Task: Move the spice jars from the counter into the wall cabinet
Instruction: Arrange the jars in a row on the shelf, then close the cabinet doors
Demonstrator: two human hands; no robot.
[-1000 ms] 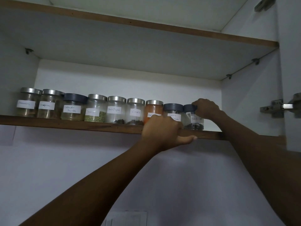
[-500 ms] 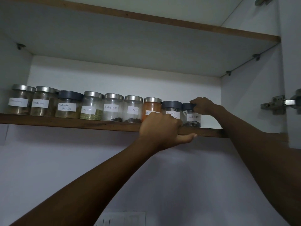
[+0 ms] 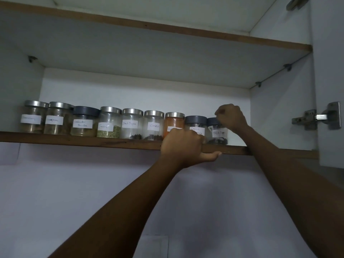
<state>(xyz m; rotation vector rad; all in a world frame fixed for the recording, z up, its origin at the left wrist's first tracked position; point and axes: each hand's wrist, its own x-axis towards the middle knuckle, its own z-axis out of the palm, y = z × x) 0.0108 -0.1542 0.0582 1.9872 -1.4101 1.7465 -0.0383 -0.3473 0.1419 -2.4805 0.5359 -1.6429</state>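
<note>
Dark-lidded black pepper jar (image 3: 216, 134) is standing upright at the right end of the row of spice jars on the cabinet shelf (image 3: 74, 139), just beside the Garam Masala jar (image 3: 195, 125) on its left. The right hand (image 3: 231, 117) is reaching in from the right and sitting just above the jar, fingers curling down onto the right side of its lid. The left hand (image 3: 183, 144) is gripping the shelf's front edge, thumb underneath, partly hiding the red powder jar (image 3: 174, 121).
</note>
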